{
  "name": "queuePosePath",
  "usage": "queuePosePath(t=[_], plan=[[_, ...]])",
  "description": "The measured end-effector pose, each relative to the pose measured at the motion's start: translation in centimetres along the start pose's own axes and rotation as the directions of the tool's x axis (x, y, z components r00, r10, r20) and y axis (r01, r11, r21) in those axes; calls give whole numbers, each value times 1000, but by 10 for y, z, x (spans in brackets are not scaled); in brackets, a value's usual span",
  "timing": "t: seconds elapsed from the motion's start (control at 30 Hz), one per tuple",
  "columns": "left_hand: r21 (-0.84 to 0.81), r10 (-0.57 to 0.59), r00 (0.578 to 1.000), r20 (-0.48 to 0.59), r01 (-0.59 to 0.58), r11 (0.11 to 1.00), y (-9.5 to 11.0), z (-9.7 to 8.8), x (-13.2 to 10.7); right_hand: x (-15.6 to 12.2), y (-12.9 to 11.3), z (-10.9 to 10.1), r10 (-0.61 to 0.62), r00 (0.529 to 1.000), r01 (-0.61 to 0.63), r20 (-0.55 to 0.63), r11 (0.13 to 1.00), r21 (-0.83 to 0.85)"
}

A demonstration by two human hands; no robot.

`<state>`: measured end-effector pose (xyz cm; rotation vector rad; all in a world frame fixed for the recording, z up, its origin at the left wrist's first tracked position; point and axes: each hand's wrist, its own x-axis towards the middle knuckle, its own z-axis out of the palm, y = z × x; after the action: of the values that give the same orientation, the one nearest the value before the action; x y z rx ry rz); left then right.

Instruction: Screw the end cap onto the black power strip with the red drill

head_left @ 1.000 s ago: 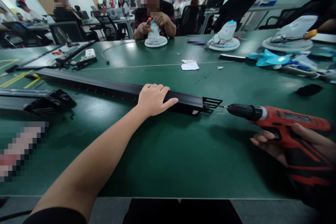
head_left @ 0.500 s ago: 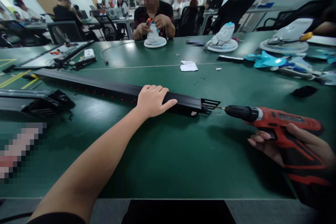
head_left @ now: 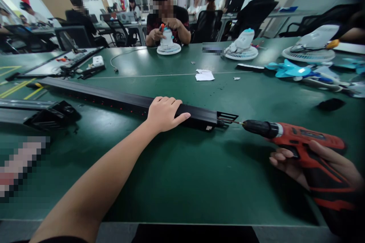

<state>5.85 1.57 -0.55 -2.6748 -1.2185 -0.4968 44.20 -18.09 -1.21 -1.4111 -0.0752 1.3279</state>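
Note:
A long black bar (head_left: 125, 97), square-edged with small red dots along its near side, lies across the table. My left hand (head_left: 164, 114) grips it near its right end, fingers over the top and thumb along the near side. A slotted black end piece (head_left: 227, 117) sticks out at that end. My right hand (head_left: 293, 159) is wrapped around the handle of a red and black cordless drill (head_left: 310, 134). Its long thin bit (head_left: 235, 122) points left into the bar's end; exactly where the tip sits is hidden.
At left lies another black metal part (head_left: 51, 115). Paper scraps (head_left: 204, 75) lie beyond the bar. Fan bodies (head_left: 242, 47) and blue fan blades (head_left: 288, 69) lie at the far right. Across the table, a person's hands (head_left: 168, 28) work on a white fan part (head_left: 169, 48).
The view has tilted up slightly, so most things sit lower in the picture. Both hands keep their holds, and the drill stays in line with the bar's end.

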Motion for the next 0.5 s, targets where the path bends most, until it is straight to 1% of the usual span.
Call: queuePosePath(t=[0.1,0.23,0.5], plan=[[-3,-2,1000,1,2,1000,0,0,0,1,-2,0,28,1000,-28,-3,999,40],[2,1,1000,-8,-1,1000,0,1,0,4,-3,-4,44,998,-45,34,999,25],[10,14,999,-34,-14,1000,1,2,0,13,0,-15,12,997,-13,70,1000,14]])
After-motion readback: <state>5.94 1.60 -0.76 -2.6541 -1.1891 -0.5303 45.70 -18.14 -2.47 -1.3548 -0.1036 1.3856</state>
